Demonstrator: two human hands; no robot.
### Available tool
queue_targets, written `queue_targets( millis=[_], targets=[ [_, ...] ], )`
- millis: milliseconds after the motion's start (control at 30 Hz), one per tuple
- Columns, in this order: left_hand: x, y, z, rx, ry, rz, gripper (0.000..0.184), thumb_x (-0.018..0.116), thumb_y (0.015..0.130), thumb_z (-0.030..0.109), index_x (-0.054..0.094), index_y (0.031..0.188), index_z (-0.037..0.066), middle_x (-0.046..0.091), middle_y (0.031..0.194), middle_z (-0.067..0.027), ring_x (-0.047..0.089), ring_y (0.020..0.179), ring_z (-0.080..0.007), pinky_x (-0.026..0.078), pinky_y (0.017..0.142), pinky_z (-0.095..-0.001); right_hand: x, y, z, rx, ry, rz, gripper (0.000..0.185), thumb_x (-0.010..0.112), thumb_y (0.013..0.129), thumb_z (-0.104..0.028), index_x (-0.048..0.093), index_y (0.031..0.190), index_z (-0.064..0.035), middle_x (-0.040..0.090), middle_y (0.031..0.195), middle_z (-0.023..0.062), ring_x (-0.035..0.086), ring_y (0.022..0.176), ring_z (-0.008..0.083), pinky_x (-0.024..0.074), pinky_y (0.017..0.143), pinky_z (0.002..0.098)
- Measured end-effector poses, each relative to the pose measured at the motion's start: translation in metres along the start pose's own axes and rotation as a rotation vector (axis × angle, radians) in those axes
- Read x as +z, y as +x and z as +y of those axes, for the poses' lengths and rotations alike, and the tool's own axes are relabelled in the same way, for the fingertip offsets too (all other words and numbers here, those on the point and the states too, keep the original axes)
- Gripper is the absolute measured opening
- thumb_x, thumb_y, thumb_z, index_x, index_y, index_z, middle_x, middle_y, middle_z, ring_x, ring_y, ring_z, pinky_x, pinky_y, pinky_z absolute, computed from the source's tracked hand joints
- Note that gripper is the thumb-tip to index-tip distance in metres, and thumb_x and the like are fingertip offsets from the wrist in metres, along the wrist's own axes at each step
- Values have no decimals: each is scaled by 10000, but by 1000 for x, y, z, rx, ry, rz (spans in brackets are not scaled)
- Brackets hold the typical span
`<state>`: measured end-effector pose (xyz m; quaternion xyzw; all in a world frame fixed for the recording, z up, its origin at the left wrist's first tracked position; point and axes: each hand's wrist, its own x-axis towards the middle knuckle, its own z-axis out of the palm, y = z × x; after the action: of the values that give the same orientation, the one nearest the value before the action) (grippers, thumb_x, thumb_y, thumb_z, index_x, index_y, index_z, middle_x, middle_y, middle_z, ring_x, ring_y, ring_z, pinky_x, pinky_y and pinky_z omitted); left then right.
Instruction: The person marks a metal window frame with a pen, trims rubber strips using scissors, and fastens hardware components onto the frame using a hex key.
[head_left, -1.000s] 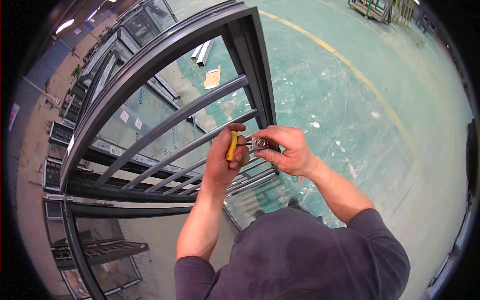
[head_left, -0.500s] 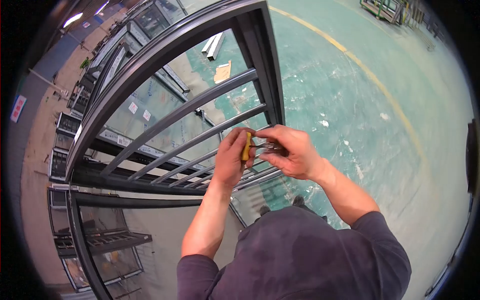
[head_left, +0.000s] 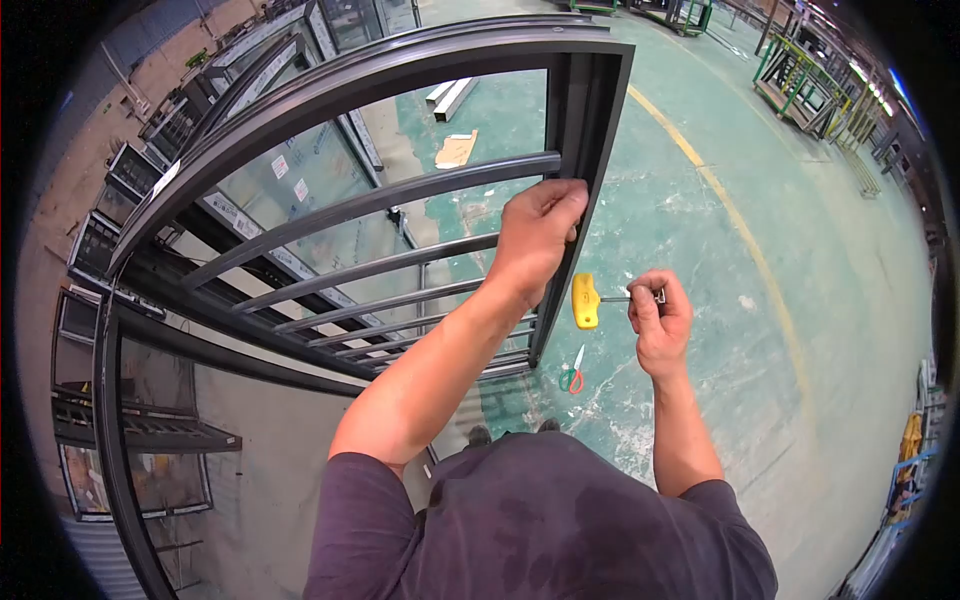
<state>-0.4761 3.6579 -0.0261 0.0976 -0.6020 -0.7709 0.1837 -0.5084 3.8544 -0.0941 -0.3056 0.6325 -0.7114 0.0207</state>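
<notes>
Left hand (head_left: 538, 235) up at the dark barred frame (head_left: 590, 125), thumb and fingers pinched together against its near upright, just below the end of the top bar (head_left: 375, 207). Can't tell if anything small sits between the fingertips. Right hand (head_left: 662, 325) is apart from the frame, to its right, fingers closed on the thin shaft of a yellow-handled tool (head_left: 585, 302). Tool is held in the air, shaft roughly level, yellow crosswise handle pointing toward the frame and clear of the palm. Small shiny metal piece (head_left: 659, 296) shows at the right fingers, mostly hidden, exact shape unclear.

Scissors (head_left: 575, 374) with red and green handles lie on the green floor (head_left: 720, 400), seen below the tool, blade pointing away from the person. More bars run across the frame below the top one, left forearm in front of some. Second dark frame (head_left: 108, 420) at lower left, near the barred one. Beyond the bars: glass panel (head_left: 318, 165) with labels, cardboard piece (head_left: 456, 151) and pale metal profiles (head_left: 456, 98) on the floor. Yellow line (head_left: 712, 180) curves across the right side; green rack (head_left: 790, 85) far off, upper right.
</notes>
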Motion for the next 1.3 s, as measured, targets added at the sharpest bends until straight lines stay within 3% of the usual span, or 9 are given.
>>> queue_targets(
  millis=[100,200,533,633,767,867,1000,1133,1300],
  targets=[
    [1,3,5,-131,-194,11,305,621,984,198,631,1158,-52,521,779,18,443,649,-89,341,572,-245,-11,-7,3,22,-19,20,85,591,1000,-108,582,969,-29,510,739,-26,425,590,37,346,516,212],
    [3,10,7,-393,-719,-19,99,619,991,137,573,986,49,479,750,34,390,577,-48,274,488,-216,-14,-14,5,39,-60,22,87,592,1000,-108,581,968,-28,509,726,-25,428,585,38,342,512,213],
    [15,16,2,-454,-720,92,139,618,992,131,542,885,87,511,757,8,402,548,-64,279,475,-227,-12,-23,16,82,-30,11,90,598,994,-96,587,955,-16,509,681,-31,428,561,36,334,498,217],
    [17,10,7,-367,-650,159,113,631,982,133,559,916,75,535,779,-11,444,563,-90,309,485,-240,-13,-22,21,84,-36,4,78,599,989,-85,595,956,-14,516,686,-32,429,563,31,338,503,213],
    [9,-8,26,-59,-366,198,179,638,974,174,603,1063,23,662,961,-90,634,711,-159,443,562,-278,-11,-18,18,83,-52,-47,53,599,978,-65,607,958,-16,526,691,-32,439,568,28,345,507,212],
    [-3,-13,59,177,-294,146,218,588,991,183,567,1067,-20,659,961,-121,683,755,-197,498,626,-302,-8,-14,16,90,-34,-78,30,591,958,-34,611,964,-13,529,689,-31,456,569,31,354,510,212],
    [-26,3,107,541,-220,64,190,586,980,116,593,1040,-64,688,986,-174,709,909,-285,581,825,-364,2,-3,9,75,-42,-148,82,579,923,14,611,996,-2,544,692,-29,504,581,42,389,522,216],
    [-25,0,78,309,-232,82,230,573,988,99,518,1114,-86,641,1077,-202,691,1026,-339,567,956,-417,16,10,-2,75,28,-138,113,579,929,26,600,1039,11,574,735,-12,542,616,56,425,548,221],
    [-25,-6,33,310,-187,-23,329,584,996,109,455,1224,-91,606,1178,-199,648,1138,-321,535,995,-390,33,38,-15,84,147,-142,135,589,952,17,586,1087,28,600,808,21,569,666,73,450,579,224]
  ],
)
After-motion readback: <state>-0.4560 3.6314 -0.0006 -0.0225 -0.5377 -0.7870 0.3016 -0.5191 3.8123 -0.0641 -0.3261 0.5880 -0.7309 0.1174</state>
